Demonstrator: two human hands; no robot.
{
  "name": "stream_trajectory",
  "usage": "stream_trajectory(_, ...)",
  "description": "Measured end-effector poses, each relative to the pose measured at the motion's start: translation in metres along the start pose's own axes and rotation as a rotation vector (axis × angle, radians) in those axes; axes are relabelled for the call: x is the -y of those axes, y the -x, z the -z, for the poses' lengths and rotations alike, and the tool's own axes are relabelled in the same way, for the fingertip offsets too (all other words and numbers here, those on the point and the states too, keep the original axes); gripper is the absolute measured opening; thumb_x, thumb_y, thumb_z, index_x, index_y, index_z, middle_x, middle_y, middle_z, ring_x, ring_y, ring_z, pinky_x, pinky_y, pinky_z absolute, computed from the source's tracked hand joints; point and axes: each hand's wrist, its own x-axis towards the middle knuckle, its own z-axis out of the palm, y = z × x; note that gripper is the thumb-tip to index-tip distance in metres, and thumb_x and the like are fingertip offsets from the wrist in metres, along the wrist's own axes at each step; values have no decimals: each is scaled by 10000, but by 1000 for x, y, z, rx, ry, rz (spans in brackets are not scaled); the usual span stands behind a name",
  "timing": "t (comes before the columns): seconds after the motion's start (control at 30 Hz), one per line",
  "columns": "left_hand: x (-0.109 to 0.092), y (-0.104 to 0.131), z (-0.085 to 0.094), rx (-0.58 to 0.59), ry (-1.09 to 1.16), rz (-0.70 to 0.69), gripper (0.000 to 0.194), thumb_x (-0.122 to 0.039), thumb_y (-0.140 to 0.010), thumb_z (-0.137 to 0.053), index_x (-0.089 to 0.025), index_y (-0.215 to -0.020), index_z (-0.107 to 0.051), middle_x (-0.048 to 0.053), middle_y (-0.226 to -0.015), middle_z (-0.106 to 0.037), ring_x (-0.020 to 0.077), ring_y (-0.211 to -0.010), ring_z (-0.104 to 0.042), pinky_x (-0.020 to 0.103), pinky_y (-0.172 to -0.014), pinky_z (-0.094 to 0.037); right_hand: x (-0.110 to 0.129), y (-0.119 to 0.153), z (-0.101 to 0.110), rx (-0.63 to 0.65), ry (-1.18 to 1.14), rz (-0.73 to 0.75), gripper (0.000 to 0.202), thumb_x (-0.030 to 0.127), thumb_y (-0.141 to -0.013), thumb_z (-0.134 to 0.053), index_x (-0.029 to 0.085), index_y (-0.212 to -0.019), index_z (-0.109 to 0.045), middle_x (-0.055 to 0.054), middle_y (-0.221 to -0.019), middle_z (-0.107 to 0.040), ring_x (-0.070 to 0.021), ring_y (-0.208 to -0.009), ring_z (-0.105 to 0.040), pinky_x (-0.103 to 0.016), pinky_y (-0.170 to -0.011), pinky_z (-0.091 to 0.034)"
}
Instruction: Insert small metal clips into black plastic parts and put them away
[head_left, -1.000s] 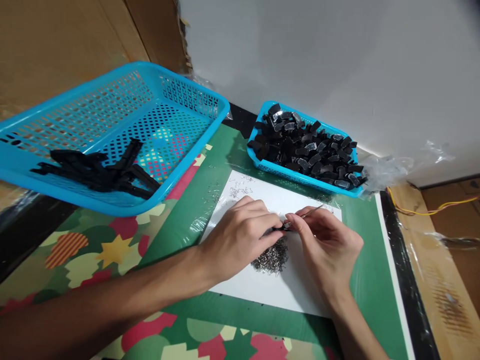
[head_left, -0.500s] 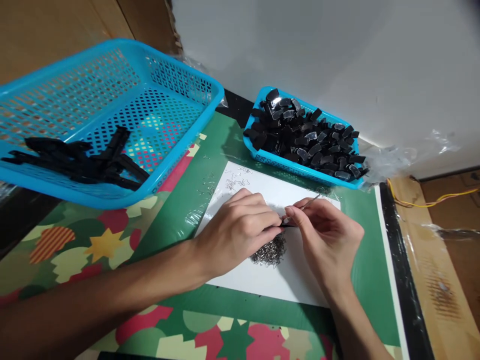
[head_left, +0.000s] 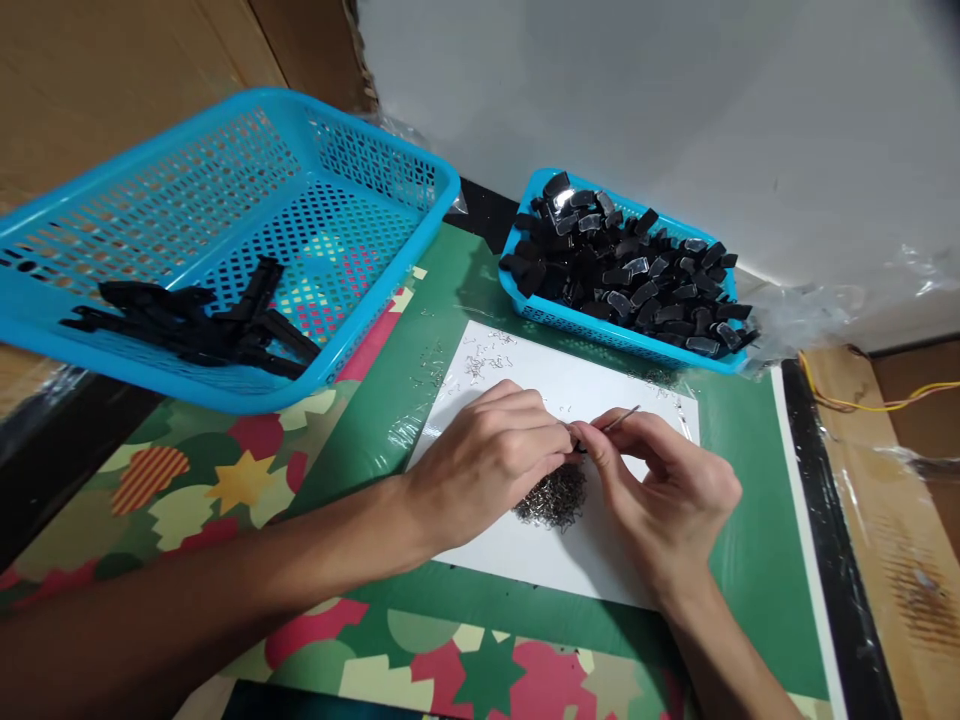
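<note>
Over a white sheet (head_left: 487, 560), my left hand (head_left: 499, 450) is closed, its fingertips pinching a small black plastic part (head_left: 579, 447) that is mostly hidden. My right hand (head_left: 664, 480) meets it there, thumb and fingers pinching a thin metal tool (head_left: 624, 415) whose back end sticks out up and to the right. The tool's tip is hidden at the black part, so I cannot tell its exact kind. Just below the fingertips lies a pile of tiny metal springs or clips (head_left: 553, 497). A few more small wire pieces (head_left: 484, 362) are scattered on the sheet's far left.
A large blue basket (head_left: 375, 330) at the left holds several long black plastic parts (head_left: 217, 325). Behind the sheet, a smaller blue basket (head_left: 600, 338) is heaped with small black pieces (head_left: 637, 270). Yellow wires (head_left: 900, 400) lie at the right over cardboard.
The whole view has shifted slightly, so things appear a little further right. Both hands stay together, with the fingertips drawn closer around the black part.
</note>
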Motion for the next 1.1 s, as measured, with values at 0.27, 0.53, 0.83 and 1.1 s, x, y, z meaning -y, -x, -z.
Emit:
stream_trajectory(0.27, 0, 1, 1, 16, 18, 31, 133, -107, -1008, -659, -141, -897, -724, 22, -832, -745, 186, -807, -663, 343, -790, -452, -3, 8, -8, -67, -53, 51, 163, 103, -903, -785, 197, -814, -686, 19, -760, -784, -111, -633, -742, -183, -605, -588)
stream_trajectory(0.53, -2, -1, 6, -123, 112, 281, 127, -158, -913, -789, -217, -1026, -790, 4, -846, -772, 182, -799, -703, 329, -767, -537, -7, 11, -8, -273, -145, 17, 94, 117, -940, -743, 201, -899, -732, 5, -805, -778, -133, -677, -743, -224, -668, -619)
stream_trajectory(0.83, -3, -55, 49, -370, -42, 136, 108, -332, -945, -759, -226, -962, -767, 51, -908, -801, 231, -836, -740, 417, -823, -610, -16, 11, -8, -514, -114, 95, 70, 145, -931, -738, 208, -960, -742, -33, -807, -805, -202, -626, -780, -273, -617, -662)
stream_trajectory(1.1, -4, -188, 33, -230, -53, 141, 92, -276, -898, -800, -196, -937, -778, 44, -937, -805, 198, -799, -712, 360, -839, -568, -21, 6, -21, -286, -171, 267, 113, 130, -1026, -582, 175, -970, -670, -36, -711, -690, -163, -577, -654, -258, -540, -503)
